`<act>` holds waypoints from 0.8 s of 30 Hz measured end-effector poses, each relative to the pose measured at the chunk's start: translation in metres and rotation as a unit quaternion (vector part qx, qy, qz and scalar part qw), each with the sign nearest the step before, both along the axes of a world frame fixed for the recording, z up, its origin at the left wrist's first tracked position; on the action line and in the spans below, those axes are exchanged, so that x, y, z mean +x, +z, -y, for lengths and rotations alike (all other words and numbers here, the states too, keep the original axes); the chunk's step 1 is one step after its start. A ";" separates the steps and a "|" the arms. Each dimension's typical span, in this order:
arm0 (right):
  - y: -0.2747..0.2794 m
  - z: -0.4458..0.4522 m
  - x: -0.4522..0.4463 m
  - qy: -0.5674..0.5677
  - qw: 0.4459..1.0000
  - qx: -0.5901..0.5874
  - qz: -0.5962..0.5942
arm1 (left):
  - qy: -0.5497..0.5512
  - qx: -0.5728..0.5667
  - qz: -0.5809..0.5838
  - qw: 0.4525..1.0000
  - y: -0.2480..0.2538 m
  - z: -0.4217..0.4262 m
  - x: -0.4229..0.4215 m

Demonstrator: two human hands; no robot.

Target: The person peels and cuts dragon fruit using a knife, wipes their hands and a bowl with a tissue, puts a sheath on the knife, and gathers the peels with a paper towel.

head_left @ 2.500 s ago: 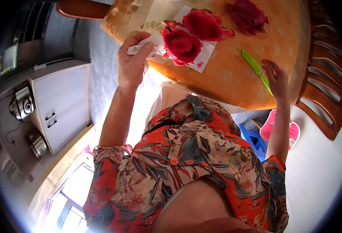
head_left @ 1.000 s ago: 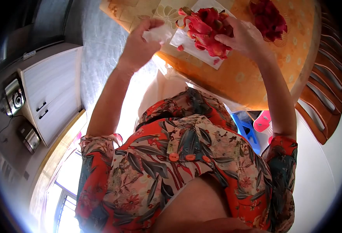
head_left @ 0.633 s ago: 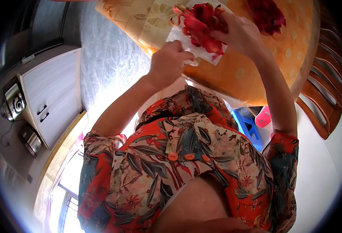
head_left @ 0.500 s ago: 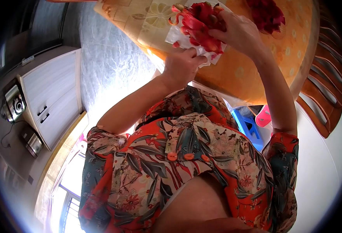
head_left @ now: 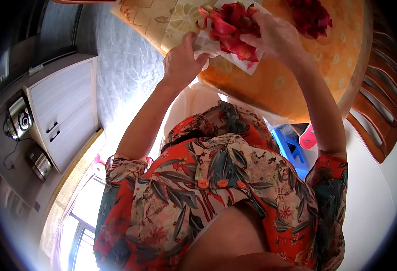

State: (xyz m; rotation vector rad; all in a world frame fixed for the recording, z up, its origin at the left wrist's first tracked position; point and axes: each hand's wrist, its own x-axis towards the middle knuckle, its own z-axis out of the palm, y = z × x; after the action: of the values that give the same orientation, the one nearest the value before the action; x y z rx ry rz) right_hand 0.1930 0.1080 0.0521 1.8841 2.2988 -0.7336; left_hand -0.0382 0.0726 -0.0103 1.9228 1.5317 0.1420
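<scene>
My left hand [head_left: 182,63] holds a crumpled white tissue [head_left: 204,55] between thumb and fingers, at the near left edge of the table. Red fruit peels with greenish tips [head_left: 232,29] lie in a pile on a white paper sheet [head_left: 249,67]. My right hand [head_left: 275,38] grips the right side of that pile, its thumb toward me and its fingers partly hidden behind the peels. Another dark red heap of peels [head_left: 311,18] rests farther right on the table.
The table [head_left: 270,92] has an orange patterned cover. Wooden chairs [head_left: 379,104] stand along its right side. Below the near edge are a blue stool [head_left: 291,151] and a pink slipper [head_left: 307,137]. A white cabinet [head_left: 65,110] is at the left.
My left hand has gone from the table's left edge to the paper's near edge, then drawn back left with the tissue. My right hand has come from near the green knife onto the peels, now gathered together.
</scene>
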 end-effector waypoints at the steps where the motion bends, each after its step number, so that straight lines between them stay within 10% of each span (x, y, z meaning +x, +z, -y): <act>1: 0.001 0.000 -0.001 -0.003 1.000 -0.010 -0.001 | 0.014 -0.010 -0.011 1.000 0.004 -0.003 0.003; 19: -0.018 -0.002 0.006 -0.023 0.998 0.056 -0.034 | 0.162 0.120 0.190 0.961 -0.005 0.016 0.025; 24: -0.020 -0.003 0.006 -0.063 0.994 0.007 -0.084 | 0.191 -0.021 0.212 0.958 -0.029 0.011 0.020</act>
State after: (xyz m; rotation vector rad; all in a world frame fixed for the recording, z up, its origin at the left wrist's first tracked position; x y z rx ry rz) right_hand 0.1992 0.1113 0.0320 2.0647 2.3001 -0.9272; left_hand -0.0183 0.0616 -0.0394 1.4224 1.5673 0.6425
